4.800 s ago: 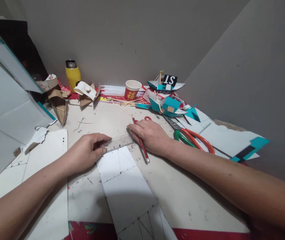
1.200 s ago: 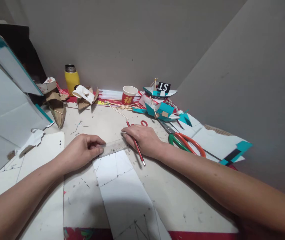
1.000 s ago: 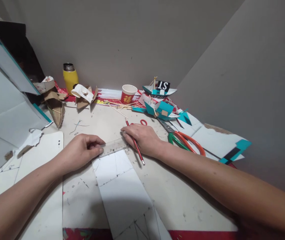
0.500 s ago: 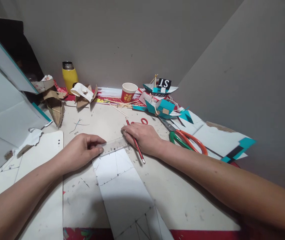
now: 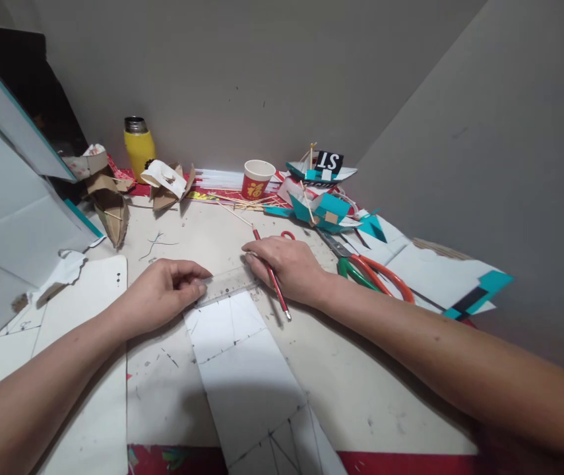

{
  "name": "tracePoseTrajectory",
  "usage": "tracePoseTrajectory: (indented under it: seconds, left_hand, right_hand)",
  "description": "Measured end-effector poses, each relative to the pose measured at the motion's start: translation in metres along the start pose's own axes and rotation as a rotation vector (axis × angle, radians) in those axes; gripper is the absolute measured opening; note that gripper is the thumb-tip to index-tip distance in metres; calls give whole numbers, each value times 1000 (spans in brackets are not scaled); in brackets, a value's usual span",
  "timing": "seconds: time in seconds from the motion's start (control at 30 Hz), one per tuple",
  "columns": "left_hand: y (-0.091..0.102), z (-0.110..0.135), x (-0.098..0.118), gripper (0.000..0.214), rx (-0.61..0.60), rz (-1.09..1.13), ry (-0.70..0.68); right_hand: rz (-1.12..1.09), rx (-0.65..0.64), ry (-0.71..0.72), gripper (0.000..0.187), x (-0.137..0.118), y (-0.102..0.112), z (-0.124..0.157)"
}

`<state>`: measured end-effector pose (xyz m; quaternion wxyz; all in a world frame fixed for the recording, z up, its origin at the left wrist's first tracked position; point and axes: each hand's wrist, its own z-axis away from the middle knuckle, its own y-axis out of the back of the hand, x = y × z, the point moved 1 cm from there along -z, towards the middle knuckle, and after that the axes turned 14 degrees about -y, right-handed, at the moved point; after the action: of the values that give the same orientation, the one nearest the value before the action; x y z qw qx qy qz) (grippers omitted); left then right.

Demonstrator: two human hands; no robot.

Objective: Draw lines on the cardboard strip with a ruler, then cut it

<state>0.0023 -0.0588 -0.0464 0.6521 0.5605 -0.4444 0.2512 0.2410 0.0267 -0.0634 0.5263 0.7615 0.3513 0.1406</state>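
A clear plastic ruler lies across the far end of a white card strip marked with drawn lines and dots. My left hand pinches the ruler's left end between thumb and fingers. At the other end, my right hand rests with its fingertips on the ruler. A red pencil is tucked in that hand's fingers, its eraser end toward me and its other end pointing away. Behind the right hand, one red loop of a small tool shows; the hand hides the rest.
Large scissors with green and orange handles lie on the right, near card boats and card offcuts. A paper cup, thin sticks and a yellow bottle stand or lie behind. Folded white board rises at left.
The pencil has swung slightly in my right hand, its far end shifting right. Both hands stay at the ruler, and the whole view has shifted a little.
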Motion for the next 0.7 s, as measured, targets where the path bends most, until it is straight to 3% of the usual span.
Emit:
tracePoseTrajectory:
  seconds: [0.23,0.33,0.47,0.6,0.7]
  left_hand:
    - [3,0,-4,24,-7,172,-51]
    - [4,-1,-9,22,59,322,-3]
    - [4,-3,-16,20,103,360,-4]
    - [3,-5,-22,16,117,360,8]
    - [2,-5,-26,17,119,328,51]
  right_hand:
    - [-19,62,16,25,0,1,-2]
    - [-54,149,40,28,-2,13,-4]
    - [-110,220,32,35,-14,35,5]
    - [-101,53,39,32,-30,46,29]
    - [-58,-177,-125,35,-43,47,45]
